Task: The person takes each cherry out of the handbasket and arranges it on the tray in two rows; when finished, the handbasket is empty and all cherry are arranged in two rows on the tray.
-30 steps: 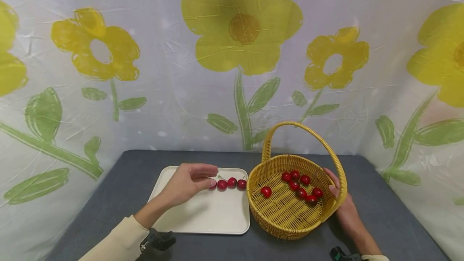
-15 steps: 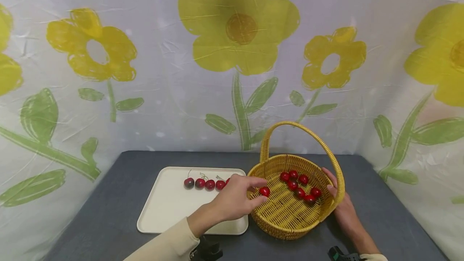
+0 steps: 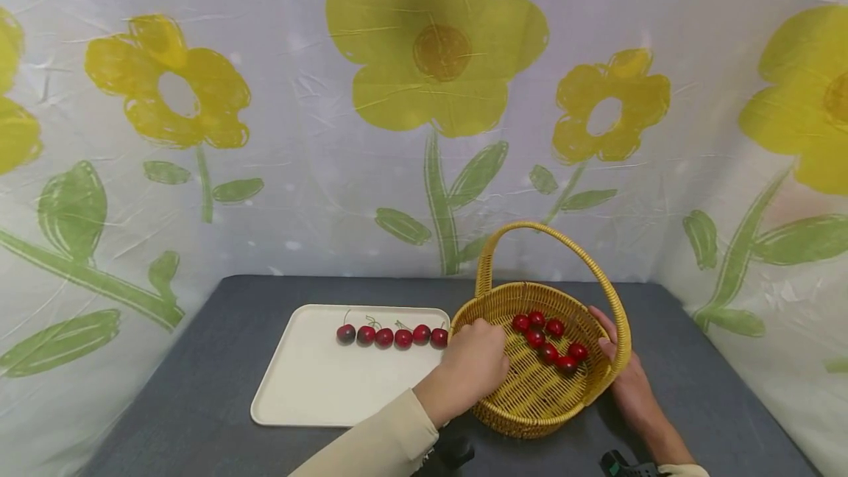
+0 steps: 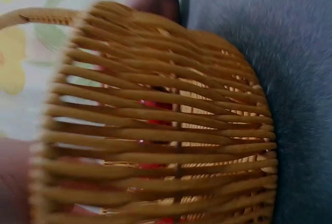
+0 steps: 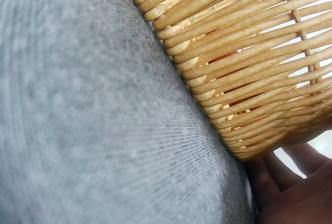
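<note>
My left hand [image 3: 472, 365] reaches over the near-left rim of the yellow wicker basket [image 3: 523, 425], fingers curled down inside. It pinches the lone cherry there; cherry and fingertips are hidden under the hand in the head view. Through the weave in the left wrist view, part of the left hand [image 4: 13, 187] shows beside red patches. My right hand [image 3: 632, 385] grips the basket's right rim and keeps the basket tilted; in the right wrist view its fingers [image 5: 306, 159] press against the wicker. Several cherries [image 3: 548, 352] lie in the basket's far-right part.
Left of the basket lies a cream rectangular tray [image 3: 311, 389]. Along its far part runs a row of several cherries [image 3: 384, 337], some with stems. The basket's tall arched handle [image 3: 556, 230] rises above it. Flowered cloth [image 3: 298, 168] hangs behind the dark grey table [image 3: 199, 389].
My left hand has moved right from the cherry row on the tray into the basket and has curled over the lone cherry. My right hand stays on the rim.
</note>
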Demonstrator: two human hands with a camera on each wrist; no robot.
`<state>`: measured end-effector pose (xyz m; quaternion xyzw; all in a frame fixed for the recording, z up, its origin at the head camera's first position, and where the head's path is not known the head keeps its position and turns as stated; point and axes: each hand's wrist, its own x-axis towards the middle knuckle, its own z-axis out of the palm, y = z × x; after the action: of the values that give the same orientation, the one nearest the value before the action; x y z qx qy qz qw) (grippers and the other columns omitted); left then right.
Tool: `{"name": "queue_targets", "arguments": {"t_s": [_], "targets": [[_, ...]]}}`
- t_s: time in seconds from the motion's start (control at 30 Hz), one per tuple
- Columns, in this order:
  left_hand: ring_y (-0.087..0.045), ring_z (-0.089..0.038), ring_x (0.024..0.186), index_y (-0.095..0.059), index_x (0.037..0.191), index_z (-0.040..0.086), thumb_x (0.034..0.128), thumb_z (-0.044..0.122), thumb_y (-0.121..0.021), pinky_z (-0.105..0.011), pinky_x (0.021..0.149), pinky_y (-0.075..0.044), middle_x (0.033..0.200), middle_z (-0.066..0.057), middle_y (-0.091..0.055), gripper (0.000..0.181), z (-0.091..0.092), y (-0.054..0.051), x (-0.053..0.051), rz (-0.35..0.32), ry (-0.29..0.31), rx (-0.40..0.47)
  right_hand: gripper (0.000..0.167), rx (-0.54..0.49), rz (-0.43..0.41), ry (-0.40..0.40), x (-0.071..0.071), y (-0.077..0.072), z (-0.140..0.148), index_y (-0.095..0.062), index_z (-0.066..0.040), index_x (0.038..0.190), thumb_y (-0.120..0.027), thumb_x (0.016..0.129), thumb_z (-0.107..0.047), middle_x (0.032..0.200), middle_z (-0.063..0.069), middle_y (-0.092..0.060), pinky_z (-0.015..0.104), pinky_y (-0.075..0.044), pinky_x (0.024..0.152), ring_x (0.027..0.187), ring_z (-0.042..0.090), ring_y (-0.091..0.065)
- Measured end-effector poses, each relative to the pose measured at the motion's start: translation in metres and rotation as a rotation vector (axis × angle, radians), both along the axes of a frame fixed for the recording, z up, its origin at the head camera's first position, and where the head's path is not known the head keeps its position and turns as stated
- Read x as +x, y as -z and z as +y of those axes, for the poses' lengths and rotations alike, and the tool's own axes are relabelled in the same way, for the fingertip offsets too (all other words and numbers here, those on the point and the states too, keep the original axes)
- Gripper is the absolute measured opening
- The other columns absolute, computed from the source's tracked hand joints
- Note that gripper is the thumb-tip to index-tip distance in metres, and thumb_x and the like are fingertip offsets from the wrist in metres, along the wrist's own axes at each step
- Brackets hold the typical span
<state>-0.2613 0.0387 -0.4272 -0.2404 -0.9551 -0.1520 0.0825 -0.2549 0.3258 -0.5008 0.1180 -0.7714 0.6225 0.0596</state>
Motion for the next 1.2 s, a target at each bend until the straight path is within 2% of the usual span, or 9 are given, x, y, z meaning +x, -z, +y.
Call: {"name": "queue_targets", "arguments": {"t_s": [0.2,0.37,0.47,0.6,0.73,0.9,1.2], "targets": [[-0.074,-0.023,0.069,-0.077,0.079,0.014,0.0942,0.015,-0.082,-0.036,0.052,-0.06,0.079,-0.007,-0.072,0.016,0.016,0.009,-0.005,0.12,-0.098,-0.115,0.054,0.004,0.004,0.0,-0.001,0.001,0.001,-0.026,-0.016,0.175,-0.033,0.122,-0.024,0.156,-0.01,-0.055,0.018,-0.057,0.096,0.133,-0.004,-0.061],[-0.074,-0.02,0.069,-0.082,0.089,0.016,0.0936,0.014,-0.085,-0.034,0.055,-0.063,0.08,-0.005,-0.075,0.005,0.021,0.015,-0.005,0.144,-0.109,-0.187,0.054,0.007,0.006,-0.002,-0.001,0.001,0.001,-0.026,-0.018,0.175,-0.033,0.122,-0.025,0.156,-0.01,-0.055,0.018,-0.057,0.097,0.133,-0.004,-0.06],[-0.075,-0.019,0.071,-0.083,0.093,0.016,0.0941,0.014,-0.085,-0.033,0.057,-0.063,0.082,-0.004,-0.075,0.004,0.021,0.016,-0.004,0.129,-0.082,-0.204,0.054,0.005,0.003,-0.007,-0.001,0.0,0.001,-0.026,-0.019,0.175,-0.032,0.122,-0.025,0.155,-0.01,-0.056,0.018,-0.057,0.097,0.133,-0.004,-0.061],[-0.072,-0.017,0.07,-0.082,0.09,0.016,0.0952,0.011,-0.083,-0.031,0.057,-0.062,0.081,-0.003,-0.074,0.008,0.021,0.017,-0.004,0.126,-0.029,-0.199,0.054,0.006,-0.005,-0.01,-0.002,0.0,0.002,-0.025,-0.02,0.176,-0.032,0.122,-0.026,0.156,-0.009,-0.056,0.019,-0.058,0.097,0.134,-0.003,-0.061],[-0.063,-0.009,0.064,-0.079,0.082,0.016,0.0958,0.008,-0.08,-0.027,0.056,-0.058,0.075,0.0,-0.071,0.016,0.021,0.019,-0.005,0.099,0.039,-0.164,0.054,0.02,-0.012,-0.009,-0.003,0.001,0.003,-0.024,-0.022,0.176,-0.031,0.122,-0.027,0.159,-0.006,-0.053,0.018,-0.057,0.098,0.135,-0.003,-0.06],[-0.052,-0.005,0.06,-0.076,0.08,0.016,0.0953,0.006,-0.079,-0.022,0.056,-0.052,0.068,0.002,-0.065,0.019,0.019,0.02,-0.009,0.047,0.126,-0.126,0.055,0.025,-0.008,-0.005,-0.003,0.002,0.003,-0.024,-0.022,0.176,-0.031,0.122,-0.027,0.162,-0.001,-0.051,0.017,-0.055,0.1,0.137,-0.004,-0.058],[-0.051,-0.005,0.06,-0.077,0.082,0.016,0.0952,0.005,-0.078,-0.021,0.055,-0.05,0.068,0.002,-0.064,0.017,0.018,0.019,-0.01,0.033,0.162,-0.121,0.055,0.028,-0.01,-0.006,-0.003,0.001,0.003,-0.024,-0.022,0.176,-0.031,0.122,-0.027,0.16,-0.001,-0.052,0.019,-0.057,0.098,0.136,-0.003,-0.06]]}}
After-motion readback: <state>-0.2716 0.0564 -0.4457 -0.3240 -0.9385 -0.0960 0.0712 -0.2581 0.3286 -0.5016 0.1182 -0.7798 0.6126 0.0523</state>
